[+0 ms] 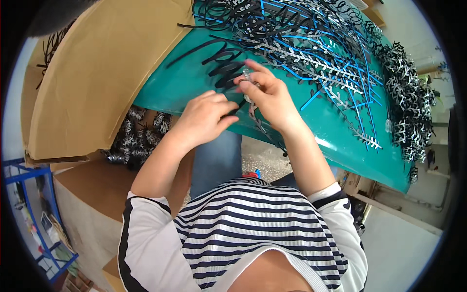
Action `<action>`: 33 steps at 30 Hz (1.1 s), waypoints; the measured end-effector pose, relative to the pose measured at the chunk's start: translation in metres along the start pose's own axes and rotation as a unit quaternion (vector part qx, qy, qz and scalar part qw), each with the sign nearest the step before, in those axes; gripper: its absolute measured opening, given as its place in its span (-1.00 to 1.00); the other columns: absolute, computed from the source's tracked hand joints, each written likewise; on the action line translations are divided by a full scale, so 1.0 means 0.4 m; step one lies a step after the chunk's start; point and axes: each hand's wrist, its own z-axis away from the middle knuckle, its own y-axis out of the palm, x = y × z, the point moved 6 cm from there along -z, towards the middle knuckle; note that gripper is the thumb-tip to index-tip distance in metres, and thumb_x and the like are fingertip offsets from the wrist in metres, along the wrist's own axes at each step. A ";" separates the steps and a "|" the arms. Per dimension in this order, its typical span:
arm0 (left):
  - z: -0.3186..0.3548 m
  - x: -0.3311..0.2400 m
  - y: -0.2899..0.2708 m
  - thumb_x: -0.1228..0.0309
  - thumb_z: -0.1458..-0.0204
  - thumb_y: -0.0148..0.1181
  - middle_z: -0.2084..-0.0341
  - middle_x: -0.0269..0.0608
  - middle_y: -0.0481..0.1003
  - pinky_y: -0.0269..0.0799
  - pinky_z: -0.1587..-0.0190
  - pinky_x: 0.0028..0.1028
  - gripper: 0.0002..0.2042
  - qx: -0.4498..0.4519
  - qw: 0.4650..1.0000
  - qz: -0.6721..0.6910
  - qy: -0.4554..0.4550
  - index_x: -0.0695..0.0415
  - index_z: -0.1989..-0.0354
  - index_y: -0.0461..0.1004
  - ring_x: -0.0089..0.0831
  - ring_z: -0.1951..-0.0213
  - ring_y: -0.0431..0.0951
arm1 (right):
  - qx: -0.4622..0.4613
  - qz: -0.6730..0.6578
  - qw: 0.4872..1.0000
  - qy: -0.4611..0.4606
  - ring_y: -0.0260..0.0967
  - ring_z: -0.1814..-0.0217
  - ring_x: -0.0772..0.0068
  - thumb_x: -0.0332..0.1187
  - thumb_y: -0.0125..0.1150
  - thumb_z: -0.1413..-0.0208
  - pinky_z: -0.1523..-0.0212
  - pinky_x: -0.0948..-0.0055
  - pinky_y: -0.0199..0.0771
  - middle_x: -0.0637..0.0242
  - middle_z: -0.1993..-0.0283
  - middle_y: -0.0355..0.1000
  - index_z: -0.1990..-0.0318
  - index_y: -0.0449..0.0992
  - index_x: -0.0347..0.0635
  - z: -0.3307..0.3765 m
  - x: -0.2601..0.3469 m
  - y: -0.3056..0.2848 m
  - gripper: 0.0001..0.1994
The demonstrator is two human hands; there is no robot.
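Nearest, your striped shirt (258, 224) filled the near side, with one jeans leg (216, 163) running under the green table (340, 138). To the left, dark-and-silver bundles (138, 134) sat beneath a big cardboard flap (97, 78), which stood up against the table and hid its left end. At the near edge, your left hand (204, 117) had its fingers curled; you could not tell from this view whether they gripped anything. Just right of it, your right hand (270, 95) pinched a leafy strip (251, 109) whose lower end hung over the near edge. Just beyond lay a black coil (224, 75). Farther, a tangled pile (311, 58) of silver leafy sprigs, blue strips and black curls crowded the far side, and a leafy heap (408, 107) covered the right end.
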 end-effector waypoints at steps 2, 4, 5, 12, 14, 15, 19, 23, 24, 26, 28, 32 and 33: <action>0.004 0.001 -0.009 0.40 0.27 0.19 0.56 -0.26 0.38 0.30 0.40 -0.39 -0.79 0.011 0.999 0.031 0.023 0.13 0.39 0.44 -0.29 0.47 0.37 | 0.002 -0.034 0.999 0.014 0.32 0.35 0.62 -0.45 0.02 0.01 0.56 0.69 0.30 0.26 0.02 0.16 0.34 0.42 -0.33 0.001 0.019 0.019 -0.86; 0.014 0.000 -0.085 0.44 0.30 0.20 0.47 -0.25 0.39 0.30 0.37 -0.39 -0.77 -0.149 0.986 -0.057 0.038 0.13 0.37 0.44 -0.27 0.41 0.37 | 0.007 -0.047 0.999 0.022 0.31 0.35 0.62 -0.45 0.02 0.01 0.55 0.69 0.31 0.28 0.05 0.17 0.34 0.42 -0.34 0.013 0.035 0.024 -0.87; 0.023 -0.006 -0.117 0.47 0.32 0.21 0.42 -0.25 0.39 0.30 0.36 -0.39 -0.75 -0.229 0.967 -0.098 0.044 0.14 0.36 0.44 -0.27 0.39 0.36 | 0.004 -0.057 0.998 0.004 0.31 0.36 0.61 -0.46 0.01 0.01 0.56 0.70 0.31 0.27 0.09 0.17 0.35 0.42 -0.34 0.027 0.047 0.016 -0.87; -0.043 0.060 -0.129 0.49 0.36 0.23 -0.01 -0.15 0.17 0.34 0.23 -0.44 -0.51 -0.189 0.955 0.223 -0.058 0.10 0.11 0.34 -0.30 0.07 0.28 | 0.031 -0.092 0.990 -0.103 0.29 0.39 0.56 -0.51 -0.01 0.02 0.60 0.70 0.32 0.20 0.17 0.17 0.34 0.41 -0.36 0.085 0.112 -0.005 -0.88; -0.060 0.075 -0.121 0.49 0.34 0.23 -0.03 -0.16 0.16 0.35 0.23 -0.44 -0.47 -0.183 0.973 0.141 -0.014 0.08 0.06 0.29 -0.32 0.07 0.28 | 0.062 -0.107 0.983 -0.139 0.28 0.41 0.54 -0.50 -0.01 0.02 0.64 0.69 0.32 0.18 0.20 0.16 0.35 0.40 -0.36 0.090 0.131 -0.006 -0.88; -0.066 0.077 -0.111 0.49 0.33 0.22 -0.04 -0.17 0.14 0.36 0.22 -0.45 -0.43 -0.173 0.983 0.058 0.028 0.06 0.01 0.25 -0.34 0.06 0.29 | 0.078 -0.115 0.978 -0.156 0.28 0.42 0.53 -0.49 0.00 0.02 0.65 0.68 0.32 0.17 0.21 0.15 0.35 0.40 -0.36 0.093 0.140 -0.005 -0.88; -0.091 0.079 -0.094 0.49 0.27 0.19 -0.07 -0.19 0.10 0.38 0.22 -0.46 -0.43 -0.126 0.980 0.149 0.031 0.06 -0.04 0.21 -0.39 0.10 0.34 | 0.065 -0.150 0.971 -0.172 0.27 0.45 0.49 -0.45 0.03 0.04 0.69 0.66 0.31 0.15 0.24 0.14 0.38 0.38 -0.35 0.106 0.163 -0.025 -0.87; -0.100 0.074 -0.096 0.52 0.18 0.11 -0.02 -0.21 0.17 0.39 0.25 -0.48 -0.58 -0.116 0.802 0.586 -0.006 0.10 0.04 0.29 -0.43 0.17 0.39 | 0.075 -0.189 0.962 -0.184 0.26 0.47 0.44 -0.42 0.04 0.04 0.71 0.65 0.29 0.13 0.25 0.12 0.42 0.37 -0.35 0.122 0.164 -0.051 -0.86; -0.102 0.075 -0.091 0.54 0.15 0.08 0.01 -0.22 0.21 0.40 0.26 -0.48 -0.64 -0.114 0.672 0.732 -0.015 0.12 0.08 0.32 -0.44 0.19 0.41 | 0.075 -0.189 0.961 -0.186 0.26 0.47 0.44 -0.42 0.04 0.04 0.71 0.65 0.29 0.13 0.25 0.12 0.42 0.37 -0.35 0.126 0.163 -0.055 -0.86; -0.110 0.116 -0.098 0.55 0.12 0.05 0.06 -0.22 0.26 0.40 0.26 -0.48 -0.68 -0.172 0.702 0.689 -0.047 0.14 0.11 0.34 -0.44 0.20 0.42 | 0.061 -0.177 0.963 -0.195 0.26 0.48 0.43 -0.41 0.03 0.04 0.71 0.64 0.29 0.12 0.24 0.12 0.43 0.36 -0.35 0.137 0.161 -0.066 -0.86; -0.106 0.195 -0.108 0.56 0.06 -0.02 0.14 -0.23 0.34 0.40 0.25 -0.48 -0.76 -0.286 0.744 0.594 -0.111 0.18 0.17 0.38 -0.44 0.22 0.43 | 0.052 -0.169 0.964 -0.197 0.26 0.48 0.43 -0.41 0.03 0.03 0.72 0.64 0.29 0.12 0.24 0.11 0.43 0.36 -0.35 0.150 0.160 -0.079 -0.85; -0.086 0.285 -0.125 0.57 0.06 -0.04 0.25 -0.21 0.42 0.38 0.25 -0.47 -0.79 -0.256 0.902 0.329 -0.112 0.15 0.23 0.41 -0.42 0.25 0.44 | 0.018 -0.155 0.966 -0.206 0.26 0.49 0.44 -0.41 0.04 0.04 0.72 0.65 0.29 0.11 0.24 0.11 0.44 0.36 -0.36 0.175 0.163 -0.104 -0.85; -0.082 0.270 -0.131 0.56 0.07 -0.04 0.26 -0.19 0.43 0.38 0.26 -0.49 -0.81 -0.230 0.954 0.180 -0.069 0.14 0.26 0.42 -0.41 0.27 0.45 | 0.015 -0.155 0.967 -0.200 0.26 0.49 0.44 -0.41 0.04 0.04 0.72 0.66 0.29 0.11 0.23 0.11 0.43 0.36 -0.36 0.178 0.159 -0.107 -0.86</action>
